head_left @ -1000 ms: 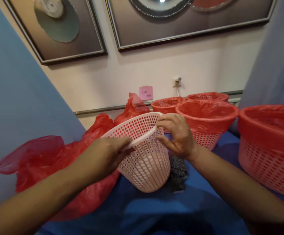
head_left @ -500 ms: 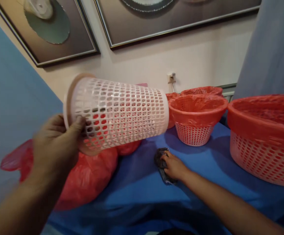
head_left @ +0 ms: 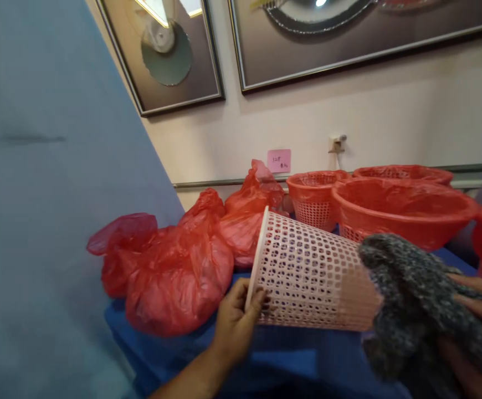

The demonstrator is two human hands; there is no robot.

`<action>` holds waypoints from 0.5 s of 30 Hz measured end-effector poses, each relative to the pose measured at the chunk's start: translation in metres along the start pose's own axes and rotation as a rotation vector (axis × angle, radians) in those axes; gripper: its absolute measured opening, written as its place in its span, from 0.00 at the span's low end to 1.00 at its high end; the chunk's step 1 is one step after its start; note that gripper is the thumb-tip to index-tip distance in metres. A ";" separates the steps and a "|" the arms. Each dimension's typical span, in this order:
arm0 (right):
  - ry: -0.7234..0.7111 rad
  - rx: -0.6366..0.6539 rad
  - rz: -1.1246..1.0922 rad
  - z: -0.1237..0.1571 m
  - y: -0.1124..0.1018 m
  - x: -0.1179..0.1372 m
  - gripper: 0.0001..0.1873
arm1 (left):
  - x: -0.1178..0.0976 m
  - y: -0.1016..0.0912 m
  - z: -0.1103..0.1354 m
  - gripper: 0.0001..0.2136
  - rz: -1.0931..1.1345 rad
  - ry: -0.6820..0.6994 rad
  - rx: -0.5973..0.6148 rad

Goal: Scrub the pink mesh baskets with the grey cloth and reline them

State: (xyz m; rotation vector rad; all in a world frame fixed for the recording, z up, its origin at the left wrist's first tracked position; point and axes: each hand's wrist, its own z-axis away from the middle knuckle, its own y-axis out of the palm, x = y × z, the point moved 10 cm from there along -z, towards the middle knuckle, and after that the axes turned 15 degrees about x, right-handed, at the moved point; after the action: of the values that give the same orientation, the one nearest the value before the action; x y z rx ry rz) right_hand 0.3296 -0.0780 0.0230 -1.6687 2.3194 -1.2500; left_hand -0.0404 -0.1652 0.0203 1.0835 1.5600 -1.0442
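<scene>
Basket [head_left: 311, 277] likely light and stiff: my left hand [head_left: 236, 324] pinches its rim; my right hand [head_left: 480, 307] clutches the soft cloth [head_left: 407, 288].

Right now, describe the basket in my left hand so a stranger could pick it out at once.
Start at the blue-covered table, with crumpled red bags at its left. Just right of them a pale pink basket is tipped on its side, its rim gripped by the left hand, a grey cloth at its base. Unlike the upright baskets behind, it has no red liner.
</scene>
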 end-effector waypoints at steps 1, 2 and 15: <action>-0.056 0.013 -0.012 -0.017 0.005 0.021 0.32 | 0.004 0.007 0.002 0.17 0.012 0.004 0.028; -0.070 0.029 -0.022 -0.037 0.012 0.040 0.32 | 0.008 0.013 0.004 0.17 0.018 0.009 0.059; -0.093 0.414 -0.104 -0.115 0.123 0.064 0.24 | -0.052 -0.116 -0.010 0.23 -0.594 0.110 -0.093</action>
State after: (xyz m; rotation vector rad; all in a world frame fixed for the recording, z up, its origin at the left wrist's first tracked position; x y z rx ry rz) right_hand 0.1542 -0.0493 0.0532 -1.6712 1.7844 -1.5056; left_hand -0.1446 -0.1929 0.0878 0.6265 2.0644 -1.2952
